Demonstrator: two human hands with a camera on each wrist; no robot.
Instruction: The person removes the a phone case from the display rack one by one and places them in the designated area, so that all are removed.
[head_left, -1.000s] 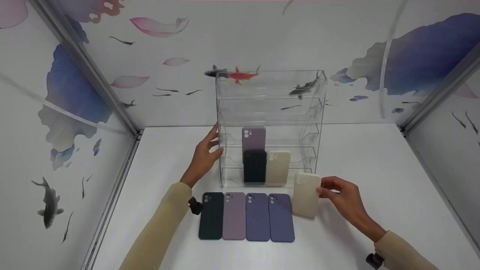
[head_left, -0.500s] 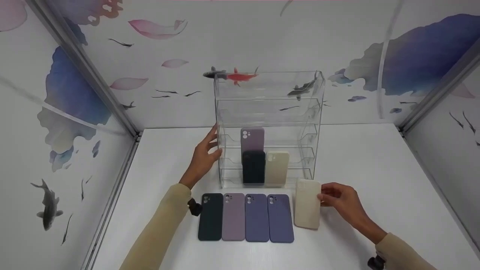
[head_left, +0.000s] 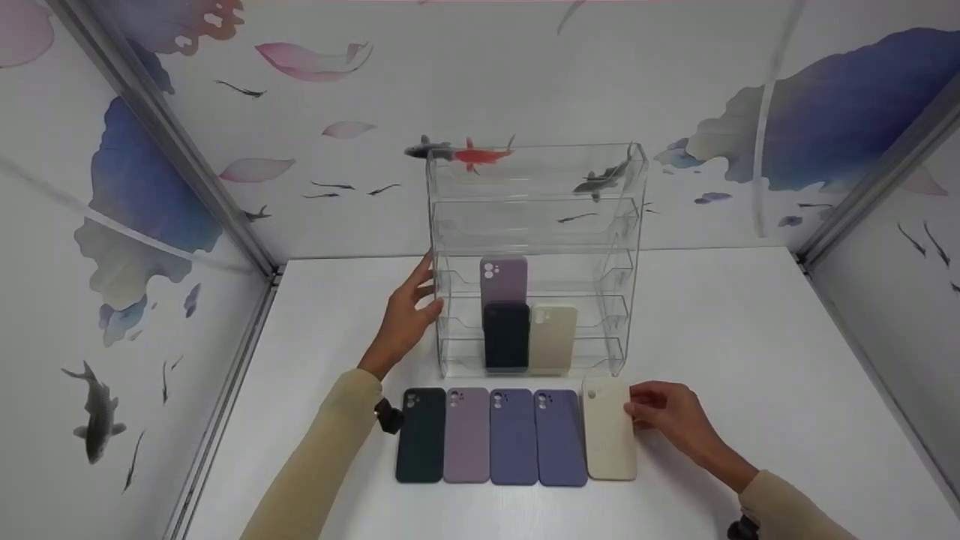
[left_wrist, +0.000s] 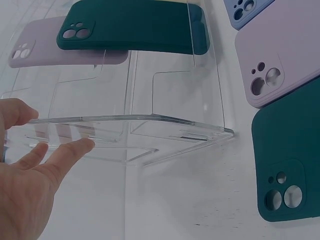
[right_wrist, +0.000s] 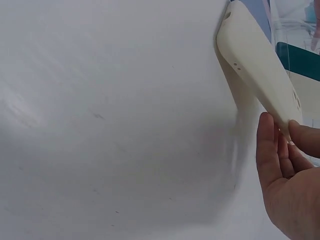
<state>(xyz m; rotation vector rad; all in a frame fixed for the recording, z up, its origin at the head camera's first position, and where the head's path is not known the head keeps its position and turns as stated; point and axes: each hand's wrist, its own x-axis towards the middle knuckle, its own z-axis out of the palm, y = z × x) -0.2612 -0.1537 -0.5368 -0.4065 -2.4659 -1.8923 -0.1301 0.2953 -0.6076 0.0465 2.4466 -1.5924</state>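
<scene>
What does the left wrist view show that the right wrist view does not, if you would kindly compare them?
Only the left wrist view shows the loose green case lying on the table, and it alone gives a clear look at the left grip against the rack.

Only the right wrist view shows the right grip, pinching a cream case.

Both share the racked green case, in part, the rack and the table.
</scene>
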